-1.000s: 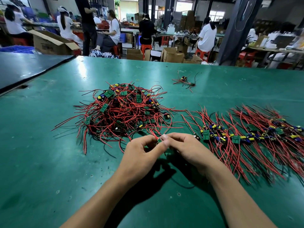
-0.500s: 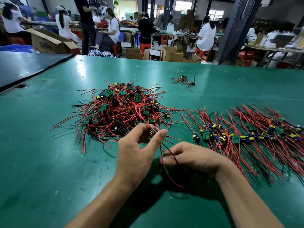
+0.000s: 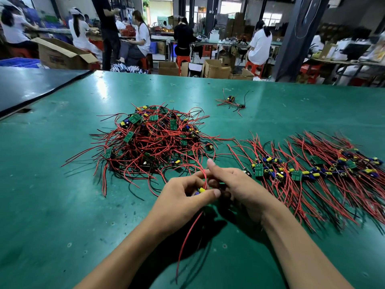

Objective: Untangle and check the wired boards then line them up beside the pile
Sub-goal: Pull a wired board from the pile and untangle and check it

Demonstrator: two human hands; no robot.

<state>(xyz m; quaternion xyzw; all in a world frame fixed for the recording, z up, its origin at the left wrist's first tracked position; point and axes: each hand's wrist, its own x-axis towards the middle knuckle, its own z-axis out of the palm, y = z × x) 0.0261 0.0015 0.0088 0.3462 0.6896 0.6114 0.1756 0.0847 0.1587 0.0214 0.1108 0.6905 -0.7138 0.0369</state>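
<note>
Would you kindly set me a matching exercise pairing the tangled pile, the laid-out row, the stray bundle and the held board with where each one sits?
1. tangled pile
2. laid-out row
3. stray bundle
4. held board

A. pinched in the left hand
B. alone, far across the table
C. spread along the table's right side
D. heaped mid-table

Pairs: 1-D, 2-C, 3-B, 4-A.

One wide-angle camera on the person's head looks forward and down across the green table point(image 3: 52, 205), forearms entering from 6 o'clock. It sits close over the left hand point(image 3: 183, 198) and right hand point(image 3: 236, 184) at centre; the far workshop point(image 3: 208, 38) fills 12 o'clock.
</note>
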